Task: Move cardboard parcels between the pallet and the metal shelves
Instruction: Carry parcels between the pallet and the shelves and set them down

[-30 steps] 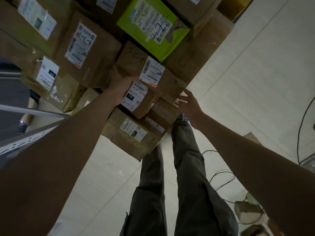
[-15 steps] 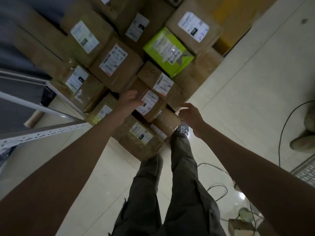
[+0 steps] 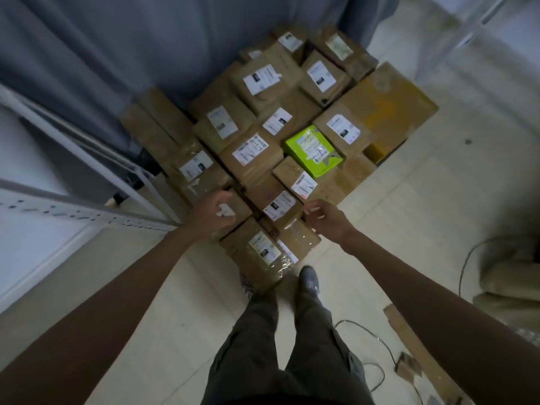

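Big stack of cardboard parcels (image 3: 257, 159) fills the centre and upper centre of the frame, piled several layers deep; the pallet under it is not visible. One lime-green parcel (image 3: 312, 150) sits among the brown ones, right of centre. Metal shelves (image 3: 73, 211) run along the left edge of the frame, and the part of the shelf surface in view shows no parcels.

Left hand (image 3: 211, 216) hangs over a small parcel (image 3: 238, 207) at the near left corner of the stack, fingers loosely curled, holding nothing; whether it touches the box cannot be told. Right hand (image 3: 325, 219) hovers just beside the labelled parcel (image 3: 280, 207) at the near edge of the stack, fingers relaxed and half-bent, also empty. A taped parcel (image 3: 257, 252) lies lowest in the pile, near the person's shoe (image 3: 308, 280).

Judgement: task looks far from done. Most of the stack sits untouched, and neither hand carries a box. The current step reads as reaching in for a grasp on one of the near small parcels. Lifting, carrying to the shelves and placing all remain.

Cable (image 3: 377, 343) and a wooden board (image 3: 415, 337) lie on the floor at lower right, a possible trip risk.
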